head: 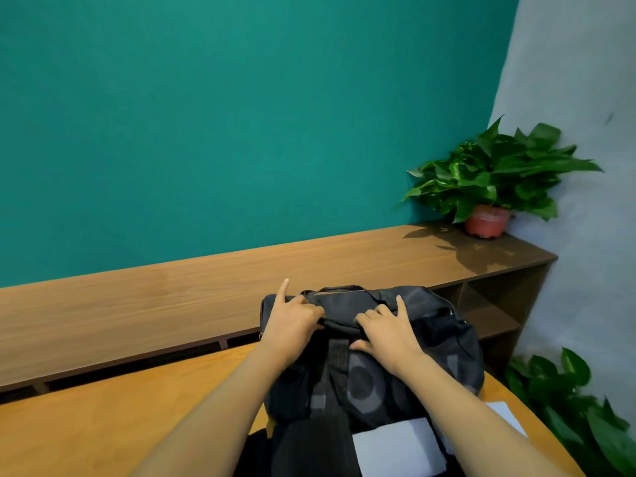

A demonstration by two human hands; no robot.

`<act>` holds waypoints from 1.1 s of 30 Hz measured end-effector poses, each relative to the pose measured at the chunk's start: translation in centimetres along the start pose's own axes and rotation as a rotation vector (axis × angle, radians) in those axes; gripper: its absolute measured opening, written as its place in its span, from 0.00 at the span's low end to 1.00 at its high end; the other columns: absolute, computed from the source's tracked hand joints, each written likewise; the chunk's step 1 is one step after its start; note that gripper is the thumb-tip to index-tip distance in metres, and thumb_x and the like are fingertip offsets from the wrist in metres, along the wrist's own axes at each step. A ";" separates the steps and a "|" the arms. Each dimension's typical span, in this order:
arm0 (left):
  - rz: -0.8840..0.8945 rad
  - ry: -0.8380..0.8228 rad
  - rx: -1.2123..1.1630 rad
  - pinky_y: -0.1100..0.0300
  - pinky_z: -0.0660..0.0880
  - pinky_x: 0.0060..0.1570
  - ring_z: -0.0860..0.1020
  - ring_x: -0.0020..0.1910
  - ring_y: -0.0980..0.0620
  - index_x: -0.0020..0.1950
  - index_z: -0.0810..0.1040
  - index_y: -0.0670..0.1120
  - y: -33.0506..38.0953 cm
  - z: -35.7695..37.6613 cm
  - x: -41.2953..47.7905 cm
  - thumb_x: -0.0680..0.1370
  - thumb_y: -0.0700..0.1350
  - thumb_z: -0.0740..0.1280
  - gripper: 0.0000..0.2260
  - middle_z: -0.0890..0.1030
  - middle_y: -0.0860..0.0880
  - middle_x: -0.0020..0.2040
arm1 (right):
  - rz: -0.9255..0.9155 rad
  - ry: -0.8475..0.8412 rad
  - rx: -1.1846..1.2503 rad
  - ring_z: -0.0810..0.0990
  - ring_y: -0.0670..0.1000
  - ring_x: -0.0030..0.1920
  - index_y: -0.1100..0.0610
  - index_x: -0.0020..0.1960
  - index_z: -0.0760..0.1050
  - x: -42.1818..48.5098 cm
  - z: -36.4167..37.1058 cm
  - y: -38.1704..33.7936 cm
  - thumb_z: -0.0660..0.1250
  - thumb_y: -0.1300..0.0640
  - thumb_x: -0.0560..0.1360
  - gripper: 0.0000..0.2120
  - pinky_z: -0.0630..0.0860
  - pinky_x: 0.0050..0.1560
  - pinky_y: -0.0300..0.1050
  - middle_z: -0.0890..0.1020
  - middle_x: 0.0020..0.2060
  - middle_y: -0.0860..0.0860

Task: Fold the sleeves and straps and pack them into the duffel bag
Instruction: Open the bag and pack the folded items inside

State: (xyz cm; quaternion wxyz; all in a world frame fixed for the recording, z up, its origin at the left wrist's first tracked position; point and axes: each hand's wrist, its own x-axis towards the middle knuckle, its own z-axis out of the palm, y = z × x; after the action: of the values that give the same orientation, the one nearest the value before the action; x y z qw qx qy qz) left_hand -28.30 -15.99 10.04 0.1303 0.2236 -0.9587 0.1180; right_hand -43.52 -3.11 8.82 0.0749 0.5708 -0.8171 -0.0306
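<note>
Black duffel bag (375, 366) with big grey lettering and a dark webbing strap (339, 359) down its front, sits on the orange table (120, 418) near its right end. Left hand (292, 323) grip pinches the top fabric, index finger raised; right hand (389, 333) lies spread flat on the bag top. White folded pieces (399, 445) at near edge. Table left of bag bare; wooden shelf (172, 297) behind, potted plant (492, 187) far right.

Both bare forearms are reaching forward, roughly parallel. The left hand (290, 321) is curling its fingers with the index finger pointing up. The right hand (387, 330) is lying palm-down, fingers spread.
</note>
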 end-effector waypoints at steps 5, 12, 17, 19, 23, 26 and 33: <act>-0.027 0.338 -0.090 0.43 0.45 0.72 0.78 0.38 0.47 0.40 0.80 0.49 -1.9 -0.4 2.5 0.70 0.38 0.72 0.06 0.79 0.53 0.30 | 0.007 0.356 -0.026 0.78 0.55 0.52 0.53 0.48 0.76 2.2 -2.0 -0.4 0.70 0.50 0.76 0.07 0.55 0.73 0.63 0.81 0.44 0.49; -0.077 0.673 -0.159 0.38 0.60 0.69 0.79 0.41 0.47 0.45 0.82 0.49 -5.6 -7.3 3.8 0.74 0.42 0.65 0.06 0.82 0.52 0.37 | 0.037 0.784 0.044 0.77 0.57 0.39 0.56 0.39 0.75 4.6 -7.6 -2.7 0.77 0.54 0.69 0.11 0.67 0.65 0.62 0.78 0.34 0.50; -0.113 0.795 -0.055 0.40 0.56 0.70 0.78 0.42 0.47 0.45 0.82 0.49 -10.6 -13.7 -0.8 0.76 0.45 0.64 0.07 0.83 0.53 0.39 | -0.001 0.928 0.106 0.77 0.56 0.39 0.56 0.42 0.76 4.9 -12.9 -8.2 0.75 0.51 0.71 0.10 0.67 0.66 0.61 0.78 0.35 0.49; -0.144 0.806 -0.008 0.41 0.55 0.70 0.78 0.42 0.47 0.46 0.82 0.49 -12.6 -15.8 -4.1 0.76 0.44 0.64 0.07 0.83 0.53 0.39 | -0.044 0.945 0.138 0.77 0.56 0.39 0.56 0.42 0.76 4.6 -14.9 -11.6 0.75 0.51 0.71 0.11 0.68 0.66 0.62 0.78 0.35 0.49; -0.259 0.781 0.060 0.41 0.55 0.70 0.79 0.43 0.47 0.47 0.82 0.49 -16.8 -19.4 -12.3 0.75 0.45 0.64 0.07 0.84 0.54 0.42 | -0.137 0.940 0.199 0.79 0.56 0.40 0.56 0.41 0.77 3.1 -18.5 -19.8 0.77 0.52 0.69 0.11 0.69 0.65 0.63 0.79 0.35 0.50; -0.352 0.746 0.102 0.38 0.56 0.70 0.78 0.43 0.47 0.47 0.82 0.48 -19.2 -21.5 -19.6 0.76 0.46 0.62 0.09 0.84 0.54 0.42 | -0.223 0.920 0.249 0.79 0.56 0.39 0.56 0.40 0.77 1.1 -20.1 -26.4 0.78 0.52 0.68 0.12 0.70 0.65 0.63 0.80 0.34 0.50; -0.555 0.639 0.154 0.38 0.56 0.70 0.78 0.45 0.47 0.49 0.83 0.49 -20.5 -22.9 -37.2 0.75 0.44 0.67 0.06 0.83 0.54 0.41 | -0.498 0.845 0.263 0.79 0.55 0.37 0.55 0.38 0.78 -5.6 -20.2 -39.4 0.80 0.51 0.66 0.13 0.73 0.63 0.62 0.79 0.32 0.49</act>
State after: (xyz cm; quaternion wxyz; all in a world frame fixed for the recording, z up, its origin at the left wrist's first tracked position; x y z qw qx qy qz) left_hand 17.89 -12.59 23.67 0.4303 0.4343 -0.7622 0.2129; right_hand -1.90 -10.82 22.96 0.3170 0.7154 -0.5514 0.2894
